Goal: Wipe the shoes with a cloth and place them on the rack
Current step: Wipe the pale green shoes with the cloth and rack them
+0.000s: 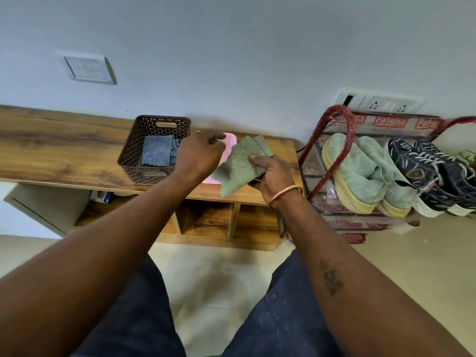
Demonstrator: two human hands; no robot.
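Past our knees [144, 318], our right hand [273, 173] grips the green cloth [242, 163] above the worktop [64, 150]; our left hand [199, 155] hangs beside it, fingers [215, 140] curled, on something or nothing we cannot tell. Green shoes [360, 171] and dark shoes [425, 171] already stand on the rack [349, 135], so little seems left

I see a thin copper-coloured bangle [284, 195] ringing the wrist just behind my right hand [273, 173]. Past the bangle, toward the elbow, the bare forearm carries a dark tattoo [332, 280]. Below the bangle, both legs wear dark blue trousers [139, 318], the right leg flecked with pale specks.
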